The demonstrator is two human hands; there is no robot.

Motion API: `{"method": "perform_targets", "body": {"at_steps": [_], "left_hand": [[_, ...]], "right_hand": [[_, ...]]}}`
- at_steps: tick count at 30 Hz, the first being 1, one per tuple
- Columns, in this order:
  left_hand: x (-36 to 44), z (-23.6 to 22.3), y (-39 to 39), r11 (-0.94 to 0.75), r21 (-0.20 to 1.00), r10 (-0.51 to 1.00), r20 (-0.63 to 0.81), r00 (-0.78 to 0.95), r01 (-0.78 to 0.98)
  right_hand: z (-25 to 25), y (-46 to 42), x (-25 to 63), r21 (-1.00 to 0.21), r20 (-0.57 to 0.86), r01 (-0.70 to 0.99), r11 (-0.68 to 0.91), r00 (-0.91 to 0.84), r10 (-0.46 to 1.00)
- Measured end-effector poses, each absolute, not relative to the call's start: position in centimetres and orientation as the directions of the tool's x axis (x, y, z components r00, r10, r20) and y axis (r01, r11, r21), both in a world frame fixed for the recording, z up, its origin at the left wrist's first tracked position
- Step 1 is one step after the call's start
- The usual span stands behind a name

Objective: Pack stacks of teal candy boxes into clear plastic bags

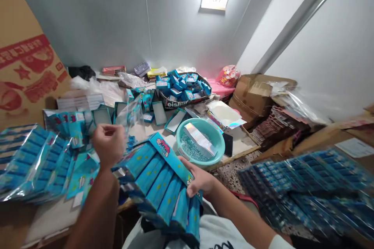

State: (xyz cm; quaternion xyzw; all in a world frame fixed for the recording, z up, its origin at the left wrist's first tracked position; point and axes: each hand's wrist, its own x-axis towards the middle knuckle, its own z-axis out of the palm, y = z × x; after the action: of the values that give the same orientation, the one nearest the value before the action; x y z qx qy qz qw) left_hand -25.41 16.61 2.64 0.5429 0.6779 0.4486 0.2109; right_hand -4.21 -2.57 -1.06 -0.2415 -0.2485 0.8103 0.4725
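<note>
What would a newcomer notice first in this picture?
First comes the fan of blue boxes in the centre foreground, which the right hand holds at its right edge, while the left hand is closed on clear plastic wrap. Behind them a teal basin stands on the table, and wrapped blue packs are piled at left.

Open display carton (pixel 157 186) held over the lap, gripped between left hand (pixel 108 144) and right hand (pixel 198 181). Basin (pixel 214 140) set on the table (pixel 242 146) just behind the carton, a foil-wrapped pack (pixel 200 138) inside it. Tray of small boxes (pixel 181 85) farther back. Wrapped bundles (pixel 32 163) stacked at left, more (pixel 306 186) at right.
</note>
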Motion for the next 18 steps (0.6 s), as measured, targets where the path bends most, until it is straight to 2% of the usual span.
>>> {"method": "perform_targets", "body": {"at_steps": [3, 6, 10, 15, 18], "left_hand": [[-23.3, -0.9, 17.4, 0.022, 0.87, 0.944, 0.144, -0.298, 0.492], [-20.5, -2.6, 17.4, -0.021, 0.905, 0.995, 0.06, -0.079, 0.425], [-18.6, -3.1, 17.9, -0.051, 0.953, 0.98, -0.009, 0.198, 0.297], [-19.6, -2.6, 17.8, -0.02, 0.966, 0.969, -0.044, 0.245, 0.256], [-20.3, -2.0, 17.3, -0.075, 0.955, 0.958, -0.011, 0.287, 0.288]], "right_hand": [[-0.5, -1.2, -5.3, -0.63, -0.125, -0.628, -0.457, -0.498, 0.858], [-0.5, -0.1, -6.4, -0.632, -0.145, -0.588, -0.505, -0.551, 0.822], [-0.8, 0.5, -6.9, -0.645, -0.213, -0.56, -0.52, -0.522, 0.826], [-1.5, -0.4, -6.0, -0.636, -0.2, -0.628, -0.449, -0.428, 0.882], [-2.1, -1.3, -5.3, -0.593, -0.185, -0.697, -0.403, -0.37, 0.911]]}}
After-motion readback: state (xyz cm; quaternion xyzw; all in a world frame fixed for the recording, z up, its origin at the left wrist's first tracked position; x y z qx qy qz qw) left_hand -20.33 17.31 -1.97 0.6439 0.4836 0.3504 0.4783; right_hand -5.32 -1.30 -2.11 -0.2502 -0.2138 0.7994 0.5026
